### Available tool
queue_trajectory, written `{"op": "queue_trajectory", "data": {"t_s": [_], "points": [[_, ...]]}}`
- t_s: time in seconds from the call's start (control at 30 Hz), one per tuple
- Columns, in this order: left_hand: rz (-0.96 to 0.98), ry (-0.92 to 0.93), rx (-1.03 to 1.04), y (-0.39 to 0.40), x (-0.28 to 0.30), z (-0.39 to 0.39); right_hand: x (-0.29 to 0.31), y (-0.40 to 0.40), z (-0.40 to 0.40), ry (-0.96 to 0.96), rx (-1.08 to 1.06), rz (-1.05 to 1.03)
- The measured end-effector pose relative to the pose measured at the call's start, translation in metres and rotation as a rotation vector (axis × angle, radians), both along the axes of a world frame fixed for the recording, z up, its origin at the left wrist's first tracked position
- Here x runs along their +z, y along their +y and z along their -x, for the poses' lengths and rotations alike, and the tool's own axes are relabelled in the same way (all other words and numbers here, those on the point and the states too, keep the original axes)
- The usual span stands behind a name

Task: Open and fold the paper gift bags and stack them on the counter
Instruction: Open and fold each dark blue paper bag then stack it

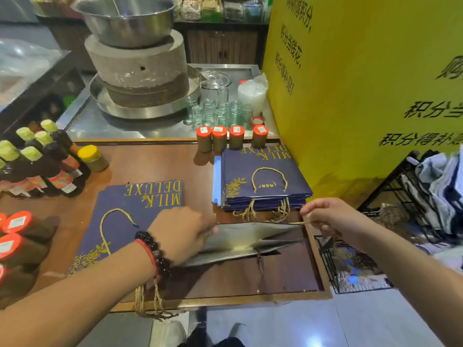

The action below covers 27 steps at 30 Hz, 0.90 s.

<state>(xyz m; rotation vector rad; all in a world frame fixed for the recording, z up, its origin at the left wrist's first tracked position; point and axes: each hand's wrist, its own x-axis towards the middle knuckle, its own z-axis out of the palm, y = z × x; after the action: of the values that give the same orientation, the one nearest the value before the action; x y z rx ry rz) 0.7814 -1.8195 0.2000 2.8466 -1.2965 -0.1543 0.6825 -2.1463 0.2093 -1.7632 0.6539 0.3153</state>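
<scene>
I pull one gift bag (pixel 240 242) open between my hands, left hand (pixel 183 231) gripping its near edge, right hand (pixel 325 214) pinching its cord, with few bags (pixel 130 216) finished leftward and a thick stack (pixel 263 181) beyond waiting.

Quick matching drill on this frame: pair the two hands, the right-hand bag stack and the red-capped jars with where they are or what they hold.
1. left hand
2. right hand
3. stack of bags
4. red-capped jars

a. at the counter's far edge
b. pinches a gold cord handle
c. holds the open bag's left end
d. beside the yellow board

Pairs: 1-c, 2-b, 3-d, 4-a
</scene>
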Motion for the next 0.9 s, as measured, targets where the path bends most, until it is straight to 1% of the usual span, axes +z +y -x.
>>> {"op": "queue_trajectory", "data": {"t_s": [0.1,0.23,0.3,0.4,0.5,0.6,0.67,0.7,0.73,0.8,0.83,0.9], "points": [[-0.016,0.055,0.065,-0.013,0.005,-0.006,-0.002,-0.028,0.006,-0.05,0.06,-0.066],[0.025,0.114,0.115,-0.023,0.016,-0.012,-0.006,-0.054,0.016,-0.059,0.098,-0.038],[0.048,0.159,0.168,-0.022,0.019,-0.019,-0.009,-0.066,0.022,-0.031,0.154,0.041],[0.028,0.197,0.226,-0.022,0.023,-0.033,-0.017,-0.079,0.026,0.048,0.262,0.23],[-0.03,0.183,0.199,-0.031,0.025,-0.04,-0.028,-0.082,0.021,0.124,0.364,0.456],[-0.047,0.119,0.175,-0.042,0.026,-0.046,-0.03,-0.074,0.008,0.122,0.339,0.527],[-0.017,0.077,0.128,-0.051,0.025,-0.05,-0.022,-0.062,-0.008,0.039,0.26,0.488],[-0.01,0.073,0.09,-0.058,0.026,-0.051,-0.016,-0.054,-0.018,-0.023,0.198,0.425],[-0.002,0.076,0.055,-0.065,0.026,-0.051,-0.01,-0.045,-0.028,-0.089,0.134,0.337],[-0.001,0.086,0.004,-0.08,0.026,-0.051,0.005,-0.023,-0.049,-0.213,0.044,0.097],[-0.004,0.08,-0.013,-0.087,0.025,-0.051,0.011,-0.014,-0.058,-0.263,0.036,0.009],[0.002,0.091,-0.024,-0.096,0.025,-0.052,0.022,0.002,-0.075,-0.326,0.07,-0.027]]}}
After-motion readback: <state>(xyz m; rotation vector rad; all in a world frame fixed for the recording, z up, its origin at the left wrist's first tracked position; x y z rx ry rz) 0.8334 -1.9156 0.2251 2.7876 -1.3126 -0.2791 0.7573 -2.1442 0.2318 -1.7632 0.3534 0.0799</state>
